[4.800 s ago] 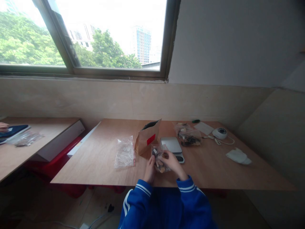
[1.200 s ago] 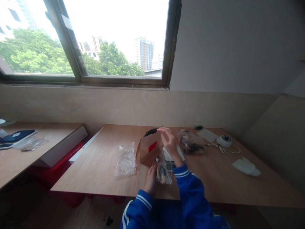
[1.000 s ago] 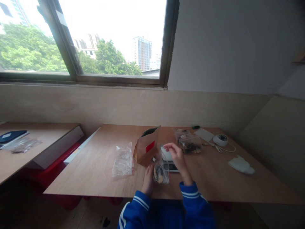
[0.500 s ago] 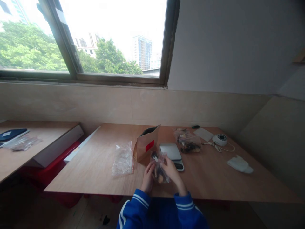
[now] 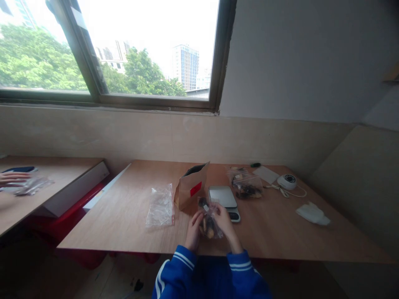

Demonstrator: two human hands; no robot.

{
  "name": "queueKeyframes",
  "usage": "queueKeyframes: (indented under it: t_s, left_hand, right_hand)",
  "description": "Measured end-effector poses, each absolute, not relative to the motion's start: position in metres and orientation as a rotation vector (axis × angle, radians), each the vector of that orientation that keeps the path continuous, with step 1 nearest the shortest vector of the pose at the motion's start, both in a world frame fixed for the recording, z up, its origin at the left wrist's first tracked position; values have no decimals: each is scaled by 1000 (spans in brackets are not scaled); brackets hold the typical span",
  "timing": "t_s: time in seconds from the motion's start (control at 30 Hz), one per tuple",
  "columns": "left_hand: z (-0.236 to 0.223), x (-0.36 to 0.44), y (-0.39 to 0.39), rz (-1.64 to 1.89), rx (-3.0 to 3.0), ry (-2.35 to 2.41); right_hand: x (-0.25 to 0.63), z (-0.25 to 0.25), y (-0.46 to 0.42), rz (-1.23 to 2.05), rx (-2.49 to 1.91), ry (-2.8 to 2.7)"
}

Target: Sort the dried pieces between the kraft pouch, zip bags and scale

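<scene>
Between my hands, at the near side of the table, is a clear plastic bag (image 5: 210, 227) with dark and tan dried pieces inside. My left hand (image 5: 193, 229) grips its left side, and my right hand (image 5: 223, 217) pinches it near the upper right. Just behind the bag stands a brown paper bag (image 5: 188, 192) with a red label, its top gaping. A kitchen scale (image 5: 223, 197) lies beyond my right hand, its front partly hidden by that hand. To the left, an empty-looking clear zip bag (image 5: 160, 206) lies flat.
Filled clear bags (image 5: 247, 185) lie at the back right, near a white card (image 5: 266, 174). Farther right are a white dome camera (image 5: 287, 182) with its cable and a crumpled white bag (image 5: 313, 213). Another person's hand (image 5: 13, 179) shows over the left table (image 5: 77, 167).
Another person's hand has come into view at the far left, over a plastic bag. My hands stay in place, with the pieces in my bag slightly shifted.
</scene>
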State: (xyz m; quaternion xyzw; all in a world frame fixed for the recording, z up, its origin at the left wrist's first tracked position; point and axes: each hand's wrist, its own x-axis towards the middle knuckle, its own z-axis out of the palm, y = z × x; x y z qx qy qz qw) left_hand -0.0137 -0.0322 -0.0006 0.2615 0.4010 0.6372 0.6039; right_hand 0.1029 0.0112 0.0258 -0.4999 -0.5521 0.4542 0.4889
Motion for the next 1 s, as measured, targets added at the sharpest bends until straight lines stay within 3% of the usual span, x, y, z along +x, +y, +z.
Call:
queueKeyframes:
  t_s: [0.17, 1.0]
  left_hand:
    - [-4, -14, -31, 1469, 534, 941]
    - [-8, -13, -29, 1439, 486, 1037]
  right_hand:
    - [103, 28, 10, 1207, -1204, -1356]
    - [126, 38, -1, 1077, -1245, -1198]
